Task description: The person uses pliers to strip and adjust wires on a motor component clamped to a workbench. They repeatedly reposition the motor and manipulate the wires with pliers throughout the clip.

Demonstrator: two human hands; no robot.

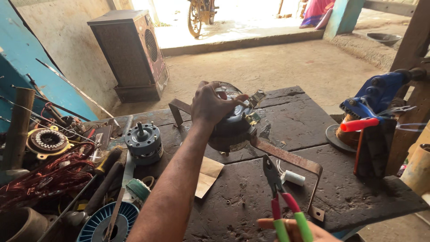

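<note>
Rusty steel forms the bent bracket [291, 157] that runs across the middle of the dark wooden desk [358, 197], and a small electric motor [233, 125] sits on it at the desk's centre. The left hand [210, 105] lies over the top of this motor, fingers curled down around its round housing and clamped on it, with the forearm reaching in from the near edge. The right hand [295, 229] shows only partly at the near right edge; its fingers are closed around the red and green handles of a pair of pliers [280, 192], whose dark nose points away toward the bracket and does not touch it, jaws together.

Just right of the pliers' nose a small white capacitor [294, 178] lies on the desk with thin leads. A scrap of brown paper [207, 176] lies near the forearm. Left of the held motor stands a second motor [144, 141], grey with its shaft upright. Farther left the desk is heaped with parts: a tangle of copper winding wire [45, 179], a stator [47, 141] in a yellowish ring, and a blue spool [105, 224] at the near edge. On the right a blue bench tool [376, 94] with a red handle stands at the desk's edge. Beyond the desk, on the dirt floor [277, 67], a brown air cooler [132, 51] stands against the wall.
</note>
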